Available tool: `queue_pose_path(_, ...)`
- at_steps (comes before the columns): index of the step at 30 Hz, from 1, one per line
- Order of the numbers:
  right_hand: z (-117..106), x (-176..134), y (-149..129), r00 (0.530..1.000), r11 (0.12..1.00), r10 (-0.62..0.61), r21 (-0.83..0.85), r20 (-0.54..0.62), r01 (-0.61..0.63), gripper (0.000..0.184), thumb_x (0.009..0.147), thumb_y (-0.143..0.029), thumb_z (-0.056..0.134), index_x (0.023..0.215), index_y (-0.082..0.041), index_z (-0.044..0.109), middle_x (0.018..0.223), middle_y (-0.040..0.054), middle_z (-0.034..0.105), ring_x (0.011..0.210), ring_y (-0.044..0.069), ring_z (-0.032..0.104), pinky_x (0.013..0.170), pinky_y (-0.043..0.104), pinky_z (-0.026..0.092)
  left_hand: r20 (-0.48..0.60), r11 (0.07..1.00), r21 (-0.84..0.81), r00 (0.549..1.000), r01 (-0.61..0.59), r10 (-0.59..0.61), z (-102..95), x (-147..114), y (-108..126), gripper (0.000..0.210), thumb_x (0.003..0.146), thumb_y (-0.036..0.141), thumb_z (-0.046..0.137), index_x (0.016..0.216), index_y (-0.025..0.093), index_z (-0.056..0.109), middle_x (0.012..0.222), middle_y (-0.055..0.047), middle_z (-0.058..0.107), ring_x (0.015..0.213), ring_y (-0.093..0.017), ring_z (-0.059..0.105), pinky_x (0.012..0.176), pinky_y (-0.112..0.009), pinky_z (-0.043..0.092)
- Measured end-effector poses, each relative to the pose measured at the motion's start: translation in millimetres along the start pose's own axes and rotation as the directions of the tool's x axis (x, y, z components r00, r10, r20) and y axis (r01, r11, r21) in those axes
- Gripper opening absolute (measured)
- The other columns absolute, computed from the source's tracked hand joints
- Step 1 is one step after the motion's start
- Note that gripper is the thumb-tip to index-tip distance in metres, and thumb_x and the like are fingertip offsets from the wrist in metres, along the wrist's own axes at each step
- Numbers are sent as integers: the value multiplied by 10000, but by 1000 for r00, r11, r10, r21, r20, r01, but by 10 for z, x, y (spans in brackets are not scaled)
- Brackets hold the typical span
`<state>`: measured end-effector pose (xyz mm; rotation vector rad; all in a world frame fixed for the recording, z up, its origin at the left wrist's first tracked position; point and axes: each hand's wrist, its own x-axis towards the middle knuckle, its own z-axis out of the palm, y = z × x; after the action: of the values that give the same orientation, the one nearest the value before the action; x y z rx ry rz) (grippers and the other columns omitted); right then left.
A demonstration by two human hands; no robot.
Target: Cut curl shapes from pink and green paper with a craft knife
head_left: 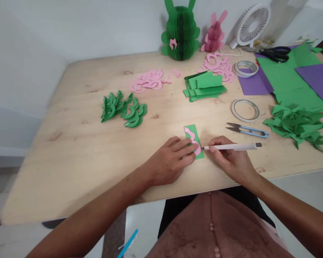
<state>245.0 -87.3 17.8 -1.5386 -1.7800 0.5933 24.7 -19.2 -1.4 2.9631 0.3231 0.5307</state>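
My left hand [174,159] lies with its fingers spread flat over a curvy pink paper cutout [190,134], pressing it onto a small green paper rectangle [200,155]. Part of both papers is hidden under the fingers. In my right hand [230,157] is a white pen [231,147], pinched near its tip and tilted almost level. The pen's tip points at the right edge of the cutout, over the green paper; whether it touches is too small to tell.
Around lie green cutouts [133,111], pink cutouts [150,80], green strips [206,86], tape rolls [246,110], thread snips [249,130], green scraps [298,123] and black scissors [277,53]. Green [181,32] and pink [214,37] paper rabbits and a white fan [253,27] stand by the wall.
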Motion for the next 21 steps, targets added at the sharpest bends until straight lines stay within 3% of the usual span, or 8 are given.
queue_pose_path(11, 23, -26, 29, 999, 999, 31, 46, -18, -30, 88, 906, -240, 516, 885, -190, 585, 775, 29, 649, 687, 160, 609, 587, 258, 458, 3, 1000, 4, 1000, 2, -2, 8, -7, -4, 355, 847, 95, 442, 1157, 156, 602, 1367, -67, 568, 1292, -235, 443, 1011, -418, 363)
queue_pose_path(21, 47, -24, 17, 998, 998, 47, 45, -47, -45, 94, 905, -241, 518, 878, -186, 589, 753, 17, 633, 645, 139, 579, 567, 245, 438, 35, 1000, 2, 999, -1, 1, 0, -12, -5, 467, 849, 104, 428, 1307, 136, 514, 1385, -70, 552, 1313, -251, 423, 1025, -434, 354)
